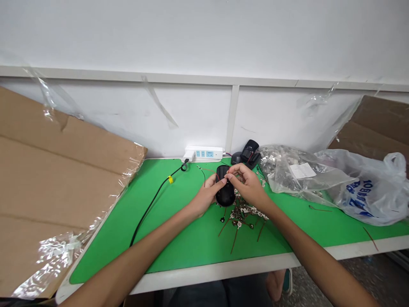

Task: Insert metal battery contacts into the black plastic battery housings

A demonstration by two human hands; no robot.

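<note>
A black oval plastic housing (225, 198) is above a green-topped table (179, 247), beside piled metal contacts (244, 210) with wires. Rightward, a clear bag (277, 164) holds jumbled small parts, touching a white carrier bag (380, 204). The left hand (207, 195) grips the housing's side; whether the right hand (248, 184), fingers bent over it, pinches anything is unclear.

Both hands (206, 195) touch a black casing (225, 198) — small wired parts (245, 210) nearby.
</note>
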